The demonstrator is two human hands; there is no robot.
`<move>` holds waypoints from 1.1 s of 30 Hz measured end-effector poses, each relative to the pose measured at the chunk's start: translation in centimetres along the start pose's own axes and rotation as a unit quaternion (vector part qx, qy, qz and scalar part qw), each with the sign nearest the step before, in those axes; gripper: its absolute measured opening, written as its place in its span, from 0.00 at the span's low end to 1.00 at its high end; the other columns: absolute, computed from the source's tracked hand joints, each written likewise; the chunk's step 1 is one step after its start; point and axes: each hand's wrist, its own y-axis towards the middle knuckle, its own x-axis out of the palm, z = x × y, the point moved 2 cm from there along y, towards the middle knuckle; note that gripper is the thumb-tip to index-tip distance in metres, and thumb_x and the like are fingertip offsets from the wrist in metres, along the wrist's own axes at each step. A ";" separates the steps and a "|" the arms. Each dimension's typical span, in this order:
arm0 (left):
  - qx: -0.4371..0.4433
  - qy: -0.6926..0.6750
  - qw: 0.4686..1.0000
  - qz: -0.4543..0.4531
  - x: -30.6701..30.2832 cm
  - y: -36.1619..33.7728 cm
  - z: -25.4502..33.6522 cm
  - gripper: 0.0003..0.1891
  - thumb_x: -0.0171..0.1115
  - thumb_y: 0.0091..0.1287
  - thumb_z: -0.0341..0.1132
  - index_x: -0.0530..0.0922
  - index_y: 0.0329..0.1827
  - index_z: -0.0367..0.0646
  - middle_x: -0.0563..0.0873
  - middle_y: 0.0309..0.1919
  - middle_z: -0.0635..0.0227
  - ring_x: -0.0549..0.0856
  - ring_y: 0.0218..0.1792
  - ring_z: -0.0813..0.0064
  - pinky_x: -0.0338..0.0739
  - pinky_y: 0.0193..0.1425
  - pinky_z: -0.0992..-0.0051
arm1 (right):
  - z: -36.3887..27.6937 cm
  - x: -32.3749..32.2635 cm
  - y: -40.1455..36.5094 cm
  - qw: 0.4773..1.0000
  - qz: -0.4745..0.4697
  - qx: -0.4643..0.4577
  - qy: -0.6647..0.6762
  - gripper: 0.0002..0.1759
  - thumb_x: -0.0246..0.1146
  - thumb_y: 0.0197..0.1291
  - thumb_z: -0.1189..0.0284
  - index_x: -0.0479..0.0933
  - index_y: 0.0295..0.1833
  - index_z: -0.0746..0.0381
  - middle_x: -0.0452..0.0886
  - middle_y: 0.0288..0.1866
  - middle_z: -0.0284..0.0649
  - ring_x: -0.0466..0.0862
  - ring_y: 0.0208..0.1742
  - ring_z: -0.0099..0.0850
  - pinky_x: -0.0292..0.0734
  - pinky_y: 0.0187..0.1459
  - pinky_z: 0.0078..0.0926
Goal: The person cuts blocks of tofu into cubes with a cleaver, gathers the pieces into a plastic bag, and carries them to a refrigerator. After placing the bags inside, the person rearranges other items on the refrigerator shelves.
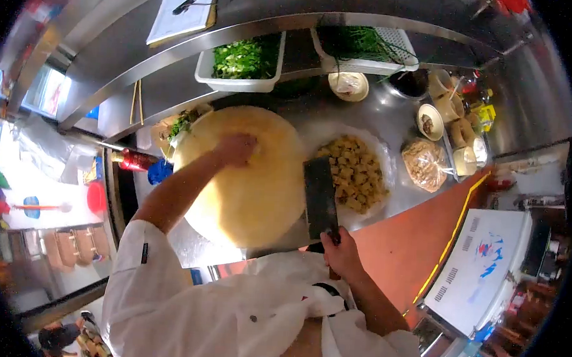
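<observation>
My right hand (345, 251) is wrapped round the handle of a broad dark cleaver (320, 196). The blade points away from me, between the round chopping board (252, 202) and a tray of browned cubes (351, 172). My left hand (237, 149) is over the far half of the pale board, at or just above its surface. Motion smears its fingers, so whether they hold anything cannot be made out. The cubes look like diced fried food and lie in a heap on a clear, round-edged tray or bag.
Behind the board, a white tub (239, 82) holds chopped greens, beside a white basket (402, 52) of long green stalks. Bowls, a plastic bag of brown food (424, 165) and condiment containers stand at the right. A red bottle (133, 159) lies left of the board. A steel shelf edge (228, 38) runs overhead.
</observation>
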 end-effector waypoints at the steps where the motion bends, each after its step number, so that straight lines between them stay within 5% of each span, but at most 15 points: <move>1: 0.027 0.006 0.999 -0.033 0.8 -1.3 2.4 0.37 0.76 0.55 0.48 0.76 0.68 0.45 0.80 0.68 0.58 0.81 0.67 0.56 0.80 0.66 0.57 | 0.1 -0.1 0.4 1.000 -0.013 -0.017 -0.023 0.14 0.64 0.76 0.63 0.73 0.48 0.63 0.76 0.22 0.35 0.76 0.19 0.25 0.72 0.23 0.29; 3: -0.009 -0.107 0.993 -0.051 2.7 -3.6 6.1 0.36 0.74 0.55 0.46 0.76 0.69 0.45 0.81 0.66 0.57 0.80 0.68 0.56 0.77 0.70 0.57 | -0.5 -0.3 1.7 0.996 -0.039 -0.037 -0.070 0.16 0.65 0.75 0.61 0.74 0.51 0.64 0.79 0.27 0.39 0.78 0.24 0.29 0.74 0.27 0.33; 6: -0.046 -0.091 0.992 0.072 3.7 -5.8 8.1 0.32 0.73 0.57 0.42 0.77 0.66 0.46 0.82 0.63 0.57 0.79 0.67 0.56 0.74 0.71 0.57 | -2.4 -0.4 3.4 0.984 -0.081 -0.018 -0.155 0.25 0.65 0.74 0.56 0.76 0.60 0.67 0.88 0.44 0.53 0.88 0.43 0.47 0.83 0.49 0.47; 8: -0.082 -0.076 0.989 0.094 2.2 -6.8 9.2 0.30 0.74 0.57 0.43 0.78 0.64 0.48 0.82 0.62 0.59 0.79 0.67 0.56 0.73 0.70 0.56 | 2.1 -0.5 6.2 0.962 -0.134 -0.125 -0.201 0.27 0.64 0.74 0.54 0.77 0.62 0.67 0.88 0.45 0.53 0.88 0.44 0.48 0.83 0.50 0.49; 11: -0.112 -0.137 0.982 0.067 3.3 -6.7 8.8 0.30 0.77 0.56 0.44 0.79 0.63 0.50 0.82 0.61 0.60 0.80 0.66 0.56 0.73 0.70 0.55 | 0.5 -0.6 7.6 0.960 -0.163 -0.095 -0.208 0.31 0.63 0.75 0.51 0.76 0.65 0.67 0.88 0.47 0.54 0.88 0.46 0.50 0.83 0.52 0.50; 12: -0.107 -0.099 0.980 0.135 2.9 -7.5 9.0 0.32 0.80 0.52 0.44 0.79 0.62 0.51 0.83 0.61 0.62 0.81 0.65 0.56 0.73 0.69 0.56 | -0.2 -0.5 8.0 0.964 -0.162 -0.076 -0.195 0.29 0.63 0.74 0.51 0.76 0.63 0.67 0.87 0.45 0.52 0.88 0.43 0.47 0.82 0.49 0.49; 15: -0.082 -0.086 0.983 0.139 4.3 -6.8 9.0 0.33 0.81 0.51 0.43 0.79 0.61 0.50 0.83 0.60 0.63 0.82 0.63 0.56 0.73 0.69 0.55 | -0.7 -0.7 8.5 0.976 -0.150 -0.061 -0.148 0.22 0.67 0.73 0.56 0.77 0.51 0.67 0.85 0.32 0.43 0.85 0.29 0.36 0.79 0.33 0.39; 23: -0.093 -0.137 0.984 0.069 2.6 -6.8 9.2 0.34 0.80 0.53 0.43 0.79 0.64 0.49 0.80 0.65 0.60 0.77 0.70 0.54 0.70 0.74 0.54 | 5.4 -0.8 9.9 0.955 -0.076 -0.136 -0.252 0.23 0.67 0.71 0.56 0.77 0.54 0.67 0.87 0.44 0.55 0.86 0.46 0.53 0.81 0.49 0.45; 27: -0.057 -0.220 0.970 0.086 2.9 -7.6 7.6 0.36 0.80 0.53 0.42 0.78 0.67 0.48 0.79 0.68 0.58 0.75 0.72 0.52 0.68 0.77 0.53 | 1.6 -2.0 8.6 0.947 -0.198 -0.044 -0.250 0.40 0.56 0.76 0.45 0.69 0.72 0.72 0.81 0.64 0.64 0.82 0.65 0.60 0.76 0.68 0.53; 33: -0.064 -0.261 0.959 0.091 3.8 -8.7 6.8 0.37 0.81 0.52 0.40 0.78 0.68 0.49 0.79 0.69 0.57 0.75 0.72 0.51 0.68 0.77 0.52 | 2.6 -1.6 8.4 0.951 -0.209 -0.044 -0.222 0.43 0.54 0.76 0.44 0.65 0.76 0.73 0.74 0.73 0.64 0.76 0.73 0.59 0.70 0.74 0.53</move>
